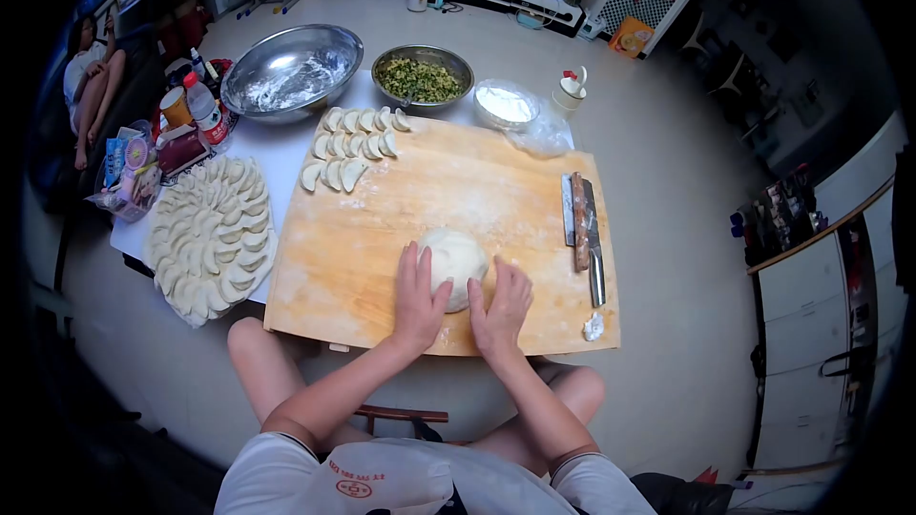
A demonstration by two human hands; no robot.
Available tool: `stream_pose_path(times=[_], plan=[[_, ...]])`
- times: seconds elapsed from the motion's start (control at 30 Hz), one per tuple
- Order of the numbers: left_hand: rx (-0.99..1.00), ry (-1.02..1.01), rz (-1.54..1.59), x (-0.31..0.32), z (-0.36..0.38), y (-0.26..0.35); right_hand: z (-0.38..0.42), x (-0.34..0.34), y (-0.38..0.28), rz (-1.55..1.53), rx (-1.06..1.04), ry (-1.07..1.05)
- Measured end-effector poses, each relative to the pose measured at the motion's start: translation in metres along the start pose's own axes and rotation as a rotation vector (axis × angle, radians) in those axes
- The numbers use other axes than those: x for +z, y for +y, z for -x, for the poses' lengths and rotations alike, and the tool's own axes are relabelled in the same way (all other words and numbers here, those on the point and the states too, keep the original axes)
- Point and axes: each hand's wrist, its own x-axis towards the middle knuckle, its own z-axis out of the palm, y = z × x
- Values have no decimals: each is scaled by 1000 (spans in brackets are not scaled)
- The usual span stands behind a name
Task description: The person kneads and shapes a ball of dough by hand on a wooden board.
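Observation:
A smooth ball of white dough (456,262) rests on the floured wooden board (477,167), toward its front edge. My left hand (418,298) lies against the dough's left side with the fingers stretched out. On the other side, my right hand (501,305) has its fingers apart, close to the dough's lower right edge; whether it touches is hard to tell. Rows of folded dumplings (348,146) sit at the board's back left corner. Along the right edge lie a rolling pin (579,224), a knife (595,248) and a flat metal blade (568,210).
Behind the board stand a large floury steel bowl (294,72), a bowl of green filling (420,76) and a bowl of flour (506,103). To the left are a tray of many dumplings (210,234) and a bottle (203,110). A person (93,76) sits far left.

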Motion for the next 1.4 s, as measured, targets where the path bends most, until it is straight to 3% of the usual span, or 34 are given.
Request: stream_pose_path(times=[0.13,0.2,0.3,0.4,0.47,0.57,0.7,0.8,0.93,1.03,1.17,1.27,1.37,1.4], plan=[[125,80,-67,23,-38,-15,-54,65,30,-64,-394,133],[163,27,-41,32,-78,-37,-86,74,25,-172,-255,106],[62,-238,115,28,-137,-60,-124,81,21,-206,-62,-19],[32,-158,75,35,-153,-61,-147,80,26,-238,13,-118],[45,-107,48,38,-139,-61,-143,80,30,-287,1,-137],[32,-100,42,24,-105,-54,-106,80,31,-212,-225,24],[-11,-39,-17,-2,-32,-27,-40,69,19,-109,-308,142],[3,21,-9,-3,20,-9,14,46,0,-158,-209,142],[-75,46,25,6,-1,-4,31,4,-2,-308,-42,-230],[-52,-116,113,13,-50,-23,-19,13,10,-124,-205,82],[58,-387,238,27,-115,-64,-93,83,30,-140,-294,215],[176,-269,62,29,-136,-70,-124,73,30,-300,-173,-46],[-22,-10,-25,33,-118,-53,-145,70,64,-623,56,-292],[-114,-2,75,33,-102,-52,-140,69,64,-625,71,-291]])
